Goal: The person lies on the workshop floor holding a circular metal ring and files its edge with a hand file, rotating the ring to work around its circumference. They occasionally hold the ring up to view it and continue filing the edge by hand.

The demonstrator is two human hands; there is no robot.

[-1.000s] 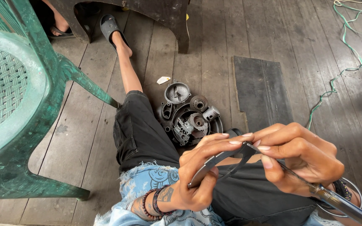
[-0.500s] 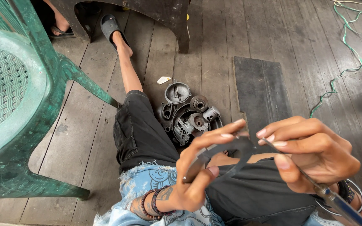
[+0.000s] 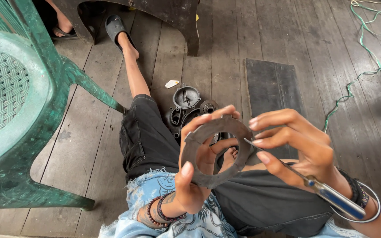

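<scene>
The left hand (image 3: 195,176) clasped a flat, dark grey metal ring (image 3: 217,151) between thumb and fingertips, holding it upright above the lap. The right hand (image 3: 300,147) gripped a slim screwdriver with a blue-and-clear handle (image 3: 327,194), its tip touching the ring's right edge. Beyond lay a cluster of dark metal engine parts (image 3: 186,103) on the grey wooden plank floor (image 3: 225,57), with a small white paper scrap (image 3: 171,83) just beside them and a dark rectangular mat (image 3: 272,88) to the right.

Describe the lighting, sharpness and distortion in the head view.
Head view: soft, even daylight with no harsh shadows; the ring held in the left hand is sharp, as is the right hand with the screwdriver; wide-angle bending curves the floor planks and stretches the green chair at the edge.
</scene>
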